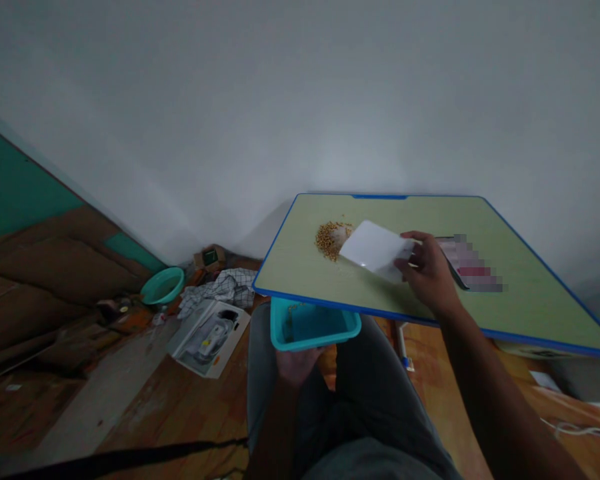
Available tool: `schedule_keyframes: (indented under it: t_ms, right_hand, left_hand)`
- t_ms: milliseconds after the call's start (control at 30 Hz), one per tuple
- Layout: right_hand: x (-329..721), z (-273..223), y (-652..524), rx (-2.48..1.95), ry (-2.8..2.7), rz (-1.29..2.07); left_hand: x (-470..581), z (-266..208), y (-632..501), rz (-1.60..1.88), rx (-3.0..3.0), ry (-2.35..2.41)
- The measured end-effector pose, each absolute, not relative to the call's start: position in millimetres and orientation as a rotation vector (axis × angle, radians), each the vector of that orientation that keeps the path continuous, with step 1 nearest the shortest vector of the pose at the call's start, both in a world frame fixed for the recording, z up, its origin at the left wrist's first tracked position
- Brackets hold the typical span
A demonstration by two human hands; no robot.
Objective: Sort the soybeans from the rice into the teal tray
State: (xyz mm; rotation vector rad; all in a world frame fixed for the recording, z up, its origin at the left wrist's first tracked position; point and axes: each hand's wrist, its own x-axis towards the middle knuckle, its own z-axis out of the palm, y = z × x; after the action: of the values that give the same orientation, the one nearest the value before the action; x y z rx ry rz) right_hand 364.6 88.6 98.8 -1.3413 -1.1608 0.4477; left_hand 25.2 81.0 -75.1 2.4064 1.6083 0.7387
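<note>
A blue-edged green table point(430, 212) carries a heap of tan grains point(325, 241). Farther right lies what may be a packet point(461, 261).

Cannot read a single word, number, brand or sign. Masked by coarse pixel blocks over much of the flat item point(473, 272) on the tabletop point(525, 303) (pale, with a reddish band), hence past deciphering. Too small and dim to make out on the open box point(231, 348) on the floor point(180, 408), showing only a tiny orange mark point(219, 355).
</note>
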Motion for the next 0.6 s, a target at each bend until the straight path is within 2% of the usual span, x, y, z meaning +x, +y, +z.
schedule_keyframes:
  t_ms: [167,600]
  right_hand:
    - [342,103,81,-1.315,-1.527,0.580]
    - [400,105,120,-1.660,-1.439,0.213]
  left_hand:
    - [30,-65,75,0.583,2.746,1.601]
    - [25,-97,78,0.603,2.814,1.613]
